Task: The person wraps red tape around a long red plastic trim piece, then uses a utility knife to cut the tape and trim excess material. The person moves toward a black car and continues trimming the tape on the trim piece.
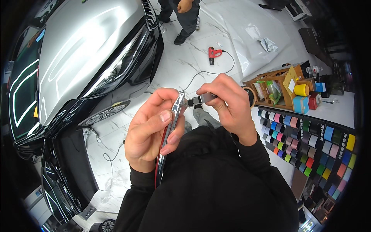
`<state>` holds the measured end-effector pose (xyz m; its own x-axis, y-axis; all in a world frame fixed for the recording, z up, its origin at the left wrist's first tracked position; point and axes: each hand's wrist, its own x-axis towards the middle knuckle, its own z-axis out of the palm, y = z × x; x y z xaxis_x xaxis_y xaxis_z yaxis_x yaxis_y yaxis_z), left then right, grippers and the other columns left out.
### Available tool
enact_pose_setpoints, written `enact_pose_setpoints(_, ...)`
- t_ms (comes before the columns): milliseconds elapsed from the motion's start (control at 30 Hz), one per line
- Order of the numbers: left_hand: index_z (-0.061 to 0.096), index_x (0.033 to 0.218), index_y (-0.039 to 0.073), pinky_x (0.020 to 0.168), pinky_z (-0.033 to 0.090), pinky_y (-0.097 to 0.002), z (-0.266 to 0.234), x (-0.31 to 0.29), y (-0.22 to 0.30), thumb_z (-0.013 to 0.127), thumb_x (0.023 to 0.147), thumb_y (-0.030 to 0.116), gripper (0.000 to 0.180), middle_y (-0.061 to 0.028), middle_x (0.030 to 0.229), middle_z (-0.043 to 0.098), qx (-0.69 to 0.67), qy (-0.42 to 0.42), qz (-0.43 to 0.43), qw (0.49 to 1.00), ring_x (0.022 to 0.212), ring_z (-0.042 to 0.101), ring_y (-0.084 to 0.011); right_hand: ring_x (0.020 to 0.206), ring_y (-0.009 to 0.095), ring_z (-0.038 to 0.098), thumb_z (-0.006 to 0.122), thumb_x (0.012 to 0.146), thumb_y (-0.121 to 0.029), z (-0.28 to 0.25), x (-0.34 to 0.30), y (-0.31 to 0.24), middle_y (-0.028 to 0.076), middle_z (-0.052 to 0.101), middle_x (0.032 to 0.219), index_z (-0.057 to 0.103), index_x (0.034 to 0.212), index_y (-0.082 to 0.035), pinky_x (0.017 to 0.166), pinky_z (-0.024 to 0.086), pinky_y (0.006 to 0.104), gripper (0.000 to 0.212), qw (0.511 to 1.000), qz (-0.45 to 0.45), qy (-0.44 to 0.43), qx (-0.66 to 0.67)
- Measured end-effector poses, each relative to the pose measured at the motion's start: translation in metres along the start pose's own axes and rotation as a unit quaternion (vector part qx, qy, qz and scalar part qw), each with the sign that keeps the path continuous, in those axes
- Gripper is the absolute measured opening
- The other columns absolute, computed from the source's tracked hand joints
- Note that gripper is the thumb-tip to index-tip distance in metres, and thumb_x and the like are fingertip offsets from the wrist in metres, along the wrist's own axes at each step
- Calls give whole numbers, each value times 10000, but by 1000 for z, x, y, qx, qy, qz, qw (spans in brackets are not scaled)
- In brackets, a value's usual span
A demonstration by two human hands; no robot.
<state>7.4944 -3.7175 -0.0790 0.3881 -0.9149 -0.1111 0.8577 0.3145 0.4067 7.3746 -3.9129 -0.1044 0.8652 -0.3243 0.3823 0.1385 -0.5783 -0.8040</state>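
My left hand (152, 125) is closed round a long, narrow chrome trim strip (166, 140) with a red edge along one side. The strip stands tilted in front of my chest, its upper end at my index fingertip and its lower end against my dark top. In my right hand (230, 110) is a slim grey craft knife (205, 98) with a black front part, pinched between thumb and fingers. Its tip points left and meets, or nearly meets, the strip's upper end; actual contact is too small to tell.
A silver car (89, 42) with its front wheel stands to the left. A red heat gun (212, 56) with a trailing cord lies on the marble floor ahead. At the right are a wooden organizer (266, 86) and a colour sample rack (309, 143). Another person's legs (187, 21) show beyond.
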Motion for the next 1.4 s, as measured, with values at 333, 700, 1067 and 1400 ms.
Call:
enact_pose_setpoints(333, 432, 1361, -114, 359, 385, -244, 4, -3, 2, 487, 1046, 41, 355, -221, 1076, 599, -13, -13, 7, 1000, 543, 503, -150, 719, 273, 533, 735, 909, -175, 0, 3, -4, 78, 547, 816, 714, 1028, -56, 663, 437, 366, 169, 1000, -9, 5, 9)
enact_pose_setpoints(700, 428, 1364, -125, 355, 373, -237, 3, -5, -2, 493, 1033, 41, 376, -237, 1138, 589, -16, -35, 8, 999, 522, 503, -140, 711, 268, 522, 742, 906, -166, 5, 7, -7, 74, 540, 808, 712, 1023, -61, 657, 429, 363, 160, 999, -33, 28, 23)
enact_pose_setpoints(1067, 429, 1362, -121, 356, 369, -238, 2, -8, -2, 516, 1019, 37, 387, -243, 1149, 577, -6, -36, 16, 999, 531, 529, -148, 702, 266, 510, 743, 908, -179, 3, 4, -7, 72, 538, 804, 710, 1010, -62, 652, 422, 361, 160, 999, -28, 28, 20)
enact_pose_setpoints(1400, 427, 1361, -115, 361, 372, -234, 6, -12, 1, 524, 1016, 34, 389, -246, 1120, 555, 2, -22, 32, 999, 550, 545, -158, 719, 281, 523, 751, 893, -139, 2, 5, -15, 81, 549, 817, 703, 1012, -53, 665, 434, 370, 154, 999, -18, 20, 20)
